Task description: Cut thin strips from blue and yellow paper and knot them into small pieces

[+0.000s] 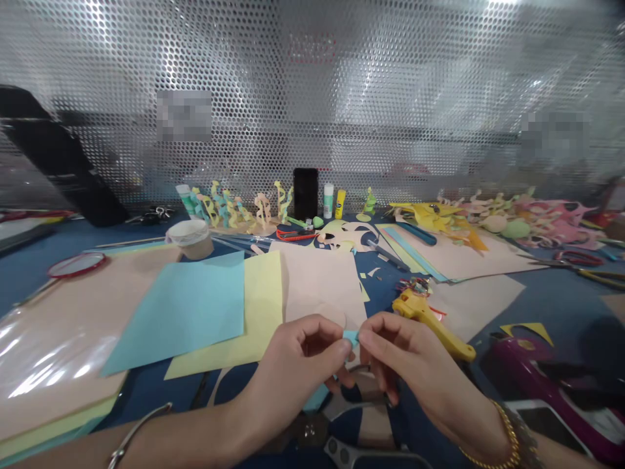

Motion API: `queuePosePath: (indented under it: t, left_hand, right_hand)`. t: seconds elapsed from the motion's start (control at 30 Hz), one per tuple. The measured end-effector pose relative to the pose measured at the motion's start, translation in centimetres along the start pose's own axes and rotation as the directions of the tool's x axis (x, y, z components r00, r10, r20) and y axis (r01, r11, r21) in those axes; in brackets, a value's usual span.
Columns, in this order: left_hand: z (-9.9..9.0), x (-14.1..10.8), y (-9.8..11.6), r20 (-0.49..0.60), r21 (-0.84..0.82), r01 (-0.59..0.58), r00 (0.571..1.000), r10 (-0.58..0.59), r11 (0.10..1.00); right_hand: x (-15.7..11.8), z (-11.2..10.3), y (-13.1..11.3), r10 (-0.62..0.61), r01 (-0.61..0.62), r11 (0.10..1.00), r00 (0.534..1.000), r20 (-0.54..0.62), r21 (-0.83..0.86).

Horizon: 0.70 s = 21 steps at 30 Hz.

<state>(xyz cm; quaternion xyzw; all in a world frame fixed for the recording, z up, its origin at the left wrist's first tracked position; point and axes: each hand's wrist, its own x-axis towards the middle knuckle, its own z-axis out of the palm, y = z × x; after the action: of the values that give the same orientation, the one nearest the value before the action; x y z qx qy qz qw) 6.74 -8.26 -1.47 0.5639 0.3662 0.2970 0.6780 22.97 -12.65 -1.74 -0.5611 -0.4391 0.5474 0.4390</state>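
Note:
Between my two hands is a small piece of light blue paper (350, 337). My left hand (312, 352) pinches its left side between thumb and fingers. On the other side my right hand (398, 352) has thumb and forefinger pressed together at the paper's right edge. Both hands hover over the near middle of the table, in front of a pale pink sheet (317, 280). Below them lie grey-handled scissors (359, 453) and paper offcuts, partly hidden by the hands. The fingers cover most of the small piece, so its full shape is hidden.
Blue (195, 306) and yellow sheets (266, 286) lie left, beside a tape roll (190, 238). A yellow hole punch (434, 322) and a purple tool (547, 391) are right. A black phone (305, 194), glue sticks (340, 204) and curled paper figures (229, 208) stand behind.

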Motion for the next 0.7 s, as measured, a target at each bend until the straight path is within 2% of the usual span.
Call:
queuePosePath:
  t: [0.23, 0.7]
  left_hand:
    - [0.01, -0.24, -0.12, 0.008, 0.033, -0.055, 0.998, 0.054, 0.998]
    - [0.05, -0.37, 0.06, -0.061, 0.051, -0.085, 0.994, 0.088, 0.995]
  right_hand:
    - [-0.14, 0.19, -0.17, 0.021, -0.022, 1.000, 1.000, 0.023, 0.013]
    - [-0.20, 0.11, -0.05, 0.005, -0.007, 0.995, 1.000, 0.023, 0.101]
